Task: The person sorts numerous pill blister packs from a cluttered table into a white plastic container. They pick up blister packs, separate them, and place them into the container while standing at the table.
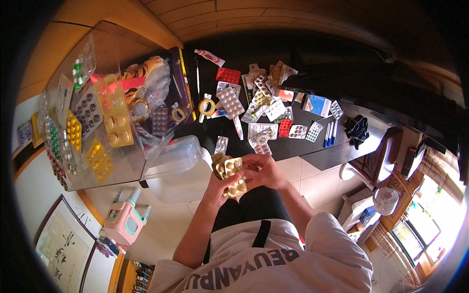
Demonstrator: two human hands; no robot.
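My left hand (221, 185) grips a stack of gold blister packs (235, 177) in front of my body, its thumb across them. My right hand (262, 170) touches the right side of the same packs; its fingers are partly hidden, so whether they also hold a pack is unclear. Just beyond, on the black table, lie a small silver blister pack (221, 145) and a roll of tape (262, 139) on other blister packs. Farther back are a grey blister pack (230, 102), a red blister pack (228, 75) and a yellow tape roll (207, 106).
A clear plastic box (124, 161) with blister packs on it stands at left, beside a translucent plastic container (176, 155). Blue-and-white pens (330, 134), a blue-and-white medicine box (317, 105) and a black cloth item (357, 132) lie on the table at right. A dark object overhangs the back.
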